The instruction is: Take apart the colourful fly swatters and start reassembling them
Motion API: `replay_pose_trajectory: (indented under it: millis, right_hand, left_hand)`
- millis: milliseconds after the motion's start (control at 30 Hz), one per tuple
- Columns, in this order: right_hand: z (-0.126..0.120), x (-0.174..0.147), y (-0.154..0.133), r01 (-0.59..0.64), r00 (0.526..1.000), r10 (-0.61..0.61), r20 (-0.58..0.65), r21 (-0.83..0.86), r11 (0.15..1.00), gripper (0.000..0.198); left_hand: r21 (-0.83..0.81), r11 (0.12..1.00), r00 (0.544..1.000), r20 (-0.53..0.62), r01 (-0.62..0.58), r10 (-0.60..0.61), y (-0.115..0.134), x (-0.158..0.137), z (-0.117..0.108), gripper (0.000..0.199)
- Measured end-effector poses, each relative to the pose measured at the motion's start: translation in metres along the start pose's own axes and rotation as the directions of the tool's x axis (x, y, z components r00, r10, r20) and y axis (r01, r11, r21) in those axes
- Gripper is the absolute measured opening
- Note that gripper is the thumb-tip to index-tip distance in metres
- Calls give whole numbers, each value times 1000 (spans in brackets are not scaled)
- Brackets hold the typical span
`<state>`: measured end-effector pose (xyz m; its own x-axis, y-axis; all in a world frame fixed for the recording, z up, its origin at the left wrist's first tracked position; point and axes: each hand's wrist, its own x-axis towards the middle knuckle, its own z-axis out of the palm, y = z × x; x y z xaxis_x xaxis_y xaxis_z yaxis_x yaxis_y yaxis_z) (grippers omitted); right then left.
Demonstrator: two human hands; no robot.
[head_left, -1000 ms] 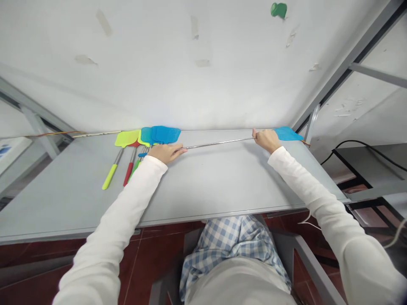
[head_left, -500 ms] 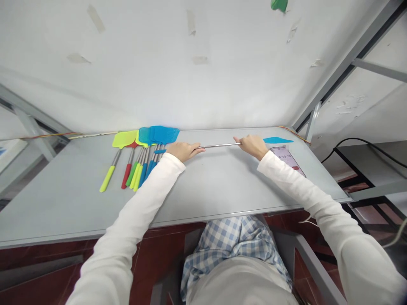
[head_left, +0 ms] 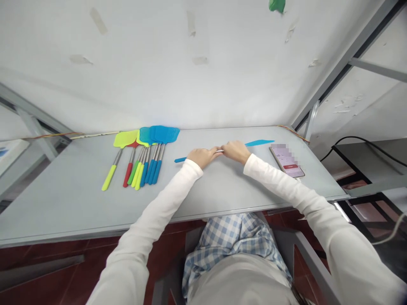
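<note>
Left hand [head_left: 201, 158] and right hand [head_left: 235, 151]: fingers closed on the blue telescopic fly swatter [head_left: 260, 143], its head projecting beyond the right fingers, its handle [head_left: 180, 160] past the left. Compared with earlier, the hands have drawn together; less metal shaft [head_left: 219, 151] shows between the fingers.

The person wears a plain whitish top [head_left: 238, 279]; the left sleeve [head_left: 136, 250] and the right sleeve [head_left: 305, 207] are long and white, creased along their length, with snug cuffs [head_left: 194, 167]. The left hand [head_left: 202, 157] and right hand [head_left: 235, 151] are bare. Nearer lies pale-blue-and-white checked legwear [head_left: 235, 231], softly folded.
</note>
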<state>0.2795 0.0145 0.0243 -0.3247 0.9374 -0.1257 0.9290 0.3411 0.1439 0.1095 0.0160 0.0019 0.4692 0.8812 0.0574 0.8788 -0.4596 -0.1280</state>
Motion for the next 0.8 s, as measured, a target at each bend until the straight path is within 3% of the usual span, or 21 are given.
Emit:
replay_pose_trajectory:
  millis: [200,433,600,700,800]
  right_hand:
    - [-4,-2,-13,27,999,-27,-32,-11,1000,37]
    - [-21,-32,-21,37,987,-53,-150,-105,994,33]
    - [-25,-35,-2,76,988,-96,-123,-156,985,32]
    - [-17,-29,11,31,995,-46,-93,-156,987,32]
    - [-6,-27,14,9,989,-33,-146,-163,987,42]
  left_hand:
    - [0,1000,1000,7,-24,24,6,0,-3,58]
    - [-27,1000,995,-105,-3,0,-3,0,-4,56]
    - [-29,1000,992,-128,7,-11,-3,-4,-4,57]
    - [-61,998,986,-165,-2,-8,-4,-12,-5,58]
    - [-75,997,979,-204,-34,18,-4,-18,-6,60]
